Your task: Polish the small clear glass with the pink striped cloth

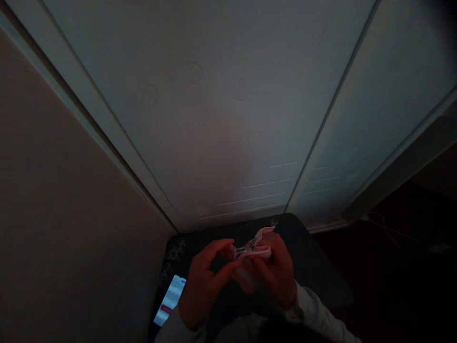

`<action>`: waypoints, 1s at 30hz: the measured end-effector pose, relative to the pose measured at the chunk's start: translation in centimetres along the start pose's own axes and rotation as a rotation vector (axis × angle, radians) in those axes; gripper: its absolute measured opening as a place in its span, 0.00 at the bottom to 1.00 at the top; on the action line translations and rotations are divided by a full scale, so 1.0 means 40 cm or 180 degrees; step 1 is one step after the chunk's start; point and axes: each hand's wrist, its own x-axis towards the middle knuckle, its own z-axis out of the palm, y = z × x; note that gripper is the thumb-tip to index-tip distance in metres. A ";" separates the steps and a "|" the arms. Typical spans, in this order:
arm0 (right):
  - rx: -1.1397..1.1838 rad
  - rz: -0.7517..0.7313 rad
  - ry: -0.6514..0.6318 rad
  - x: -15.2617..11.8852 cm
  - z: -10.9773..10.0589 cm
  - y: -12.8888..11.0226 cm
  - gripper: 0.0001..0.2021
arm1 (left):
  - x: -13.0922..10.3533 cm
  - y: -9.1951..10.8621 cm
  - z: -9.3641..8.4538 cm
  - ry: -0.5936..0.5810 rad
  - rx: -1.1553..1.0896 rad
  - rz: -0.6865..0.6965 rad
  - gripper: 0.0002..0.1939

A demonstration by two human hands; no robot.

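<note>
Above the dark tabletop, my right hand [278, 267] is closed on a folded pink cloth [263, 252], with its edges sticking out past the fingers. My left hand [207, 276] pinches the left end of a small clear, shiny piece [244, 248] between thumb and fingers. The piece's other end runs into the folds of the cloth, so its full shape is hidden. In the dim light I cannot make out its exact kind. A lit phone [170, 300] lies to the left of my left wrist.
Several small clear pieces [175, 250] sit at the back left corner of the dark table [314, 267], and another clear piece [274, 222] at its back edge. White panels with embossed hearts [228, 182] rise right behind it. A white cable [396, 232] lies at the right.
</note>
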 end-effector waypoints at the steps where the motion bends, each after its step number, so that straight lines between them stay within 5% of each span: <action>1: -0.0021 -0.0023 -0.0012 0.002 -0.003 0.000 0.04 | 0.000 0.000 0.002 0.0009 0.0001 -0.0044 0.14; 20: -0.0169 -0.0533 0.0002 0.033 -0.008 -0.029 0.02 | 0.000 0.014 0.015 -0.0125 -0.0418 -0.0288 0.08; 30: -0.0200 -0.0702 -0.0016 0.033 0.018 -0.045 0.05 | 0.014 0.012 0.010 -0.0307 -0.0610 -0.0688 0.17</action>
